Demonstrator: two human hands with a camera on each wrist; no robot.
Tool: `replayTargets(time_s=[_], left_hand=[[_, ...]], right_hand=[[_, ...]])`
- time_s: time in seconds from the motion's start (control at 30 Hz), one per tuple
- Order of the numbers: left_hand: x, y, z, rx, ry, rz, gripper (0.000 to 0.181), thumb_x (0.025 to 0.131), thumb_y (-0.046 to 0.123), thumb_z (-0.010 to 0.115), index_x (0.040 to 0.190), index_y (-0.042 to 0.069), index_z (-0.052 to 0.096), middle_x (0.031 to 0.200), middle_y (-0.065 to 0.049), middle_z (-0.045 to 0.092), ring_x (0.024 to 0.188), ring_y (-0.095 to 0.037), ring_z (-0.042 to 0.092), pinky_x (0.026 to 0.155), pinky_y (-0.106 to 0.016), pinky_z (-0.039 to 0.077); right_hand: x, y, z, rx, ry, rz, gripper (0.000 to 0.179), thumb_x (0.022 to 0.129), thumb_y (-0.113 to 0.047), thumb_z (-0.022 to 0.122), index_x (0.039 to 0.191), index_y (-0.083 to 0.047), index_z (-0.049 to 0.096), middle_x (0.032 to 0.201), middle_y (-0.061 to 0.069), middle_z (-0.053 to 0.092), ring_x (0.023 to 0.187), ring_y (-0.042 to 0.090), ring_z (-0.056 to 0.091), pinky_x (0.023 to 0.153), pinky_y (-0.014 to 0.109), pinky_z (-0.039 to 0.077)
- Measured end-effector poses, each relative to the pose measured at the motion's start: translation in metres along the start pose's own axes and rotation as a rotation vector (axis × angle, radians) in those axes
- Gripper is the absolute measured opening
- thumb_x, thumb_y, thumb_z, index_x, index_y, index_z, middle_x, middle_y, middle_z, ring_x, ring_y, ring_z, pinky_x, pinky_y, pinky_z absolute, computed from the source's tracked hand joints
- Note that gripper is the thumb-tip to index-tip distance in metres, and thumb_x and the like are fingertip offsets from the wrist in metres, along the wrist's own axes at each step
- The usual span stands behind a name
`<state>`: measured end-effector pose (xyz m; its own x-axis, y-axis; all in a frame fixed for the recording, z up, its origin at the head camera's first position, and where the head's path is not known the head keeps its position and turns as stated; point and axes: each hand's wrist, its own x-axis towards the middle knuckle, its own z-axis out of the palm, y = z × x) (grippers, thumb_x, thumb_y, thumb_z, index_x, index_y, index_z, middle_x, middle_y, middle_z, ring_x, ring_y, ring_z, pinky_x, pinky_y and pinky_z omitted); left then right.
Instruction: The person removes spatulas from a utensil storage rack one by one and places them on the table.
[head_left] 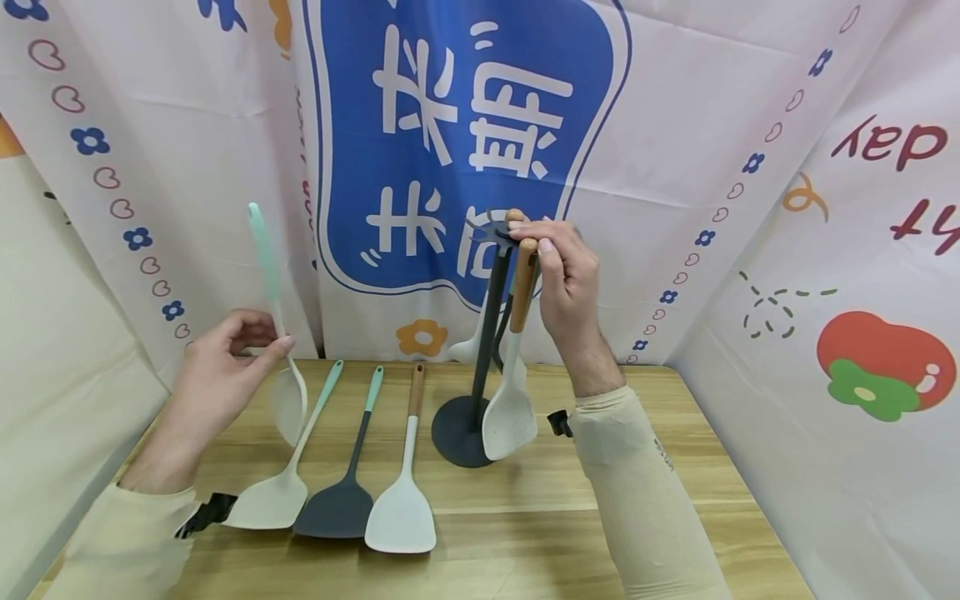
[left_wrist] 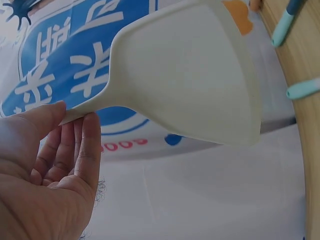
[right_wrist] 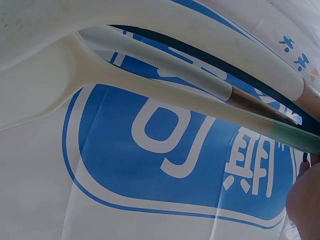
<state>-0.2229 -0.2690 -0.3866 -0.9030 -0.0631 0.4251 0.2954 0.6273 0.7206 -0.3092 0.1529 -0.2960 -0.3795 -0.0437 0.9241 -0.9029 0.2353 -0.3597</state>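
Note:
My left hand (head_left: 228, 358) pinches the shaft of a cream spatula (left_wrist: 185, 75) between thumb and fingers. This spatula stands upright over the table's left side, mint handle up and blade down. At the top of a black utensil stand (head_left: 491, 325), my right hand (head_left: 572, 271) grips the hooked rim, index finger across the hub and thumb beside a wooden handle. From the stand hangs a white spoon-like utensil with a wooden handle (head_left: 522, 287). Behind it hang others, among them a cream utensil with a mint handle (right_wrist: 295, 137); the right wrist view shows only part of my hand.
Side by side on the wooden table (head_left: 585, 517) lie a cream spatula (head_left: 270, 502), a dark grey spatula (head_left: 337, 508) and a white spatula with a wooden handle (head_left: 402, 515). A printed cloth (head_left: 675, 108) hangs behind the table and at its sides.

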Motion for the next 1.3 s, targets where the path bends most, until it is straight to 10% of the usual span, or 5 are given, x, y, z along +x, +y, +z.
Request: replayTargets(time_s=[0.33, 0.87, 1.3], left_hand=[[-0.007, -0.023, -0.01, 0.035, 0.024, -0.039, 0.035, 0.116, 0.023, 0.078, 0.14, -0.002, 0.071, 0.127, -0.009, 0.075, 0.104, 0.022, 0.058, 0.088, 0.007, 0.049], [-0.019, -0.06, -0.023, 0.121, 0.003, -0.078, 0.036, 0.117, 0.027, 0.077, 0.138, -0.001, 0.071, 0.131, -0.028, 0.079, 0.099, 0.027, 0.052, 0.081, 0.005, 0.048], [-0.027, -0.092, -0.025, 0.22, -0.034, -0.078, 0.035, 0.117, 0.028, 0.078, 0.136, -0.001, 0.072, 0.128, -0.031, 0.08, 0.097, 0.031, 0.043, 0.078, -0.007, 0.045]], right_hand=[[-0.001, 0.001, -0.001, 0.004, -0.006, -0.007, 0.039, 0.115, -0.01, 0.048, 0.116, 0.01, 0.082, 0.118, 0.035, 0.082, 0.129, 0.012, 0.074, 0.136, 0.067, 0.049], [-0.001, 0.0, -0.001, 0.018, -0.011, -0.007, 0.039, 0.114, -0.009, 0.047, 0.117, 0.011, 0.081, 0.119, 0.036, 0.081, 0.13, 0.009, 0.074, 0.134, 0.078, 0.046], [-0.001, 0.0, -0.001, 0.008, -0.009, -0.001, 0.039, 0.115, -0.009, 0.047, 0.117, 0.011, 0.081, 0.119, 0.035, 0.081, 0.13, 0.008, 0.073, 0.137, 0.065, 0.049]])
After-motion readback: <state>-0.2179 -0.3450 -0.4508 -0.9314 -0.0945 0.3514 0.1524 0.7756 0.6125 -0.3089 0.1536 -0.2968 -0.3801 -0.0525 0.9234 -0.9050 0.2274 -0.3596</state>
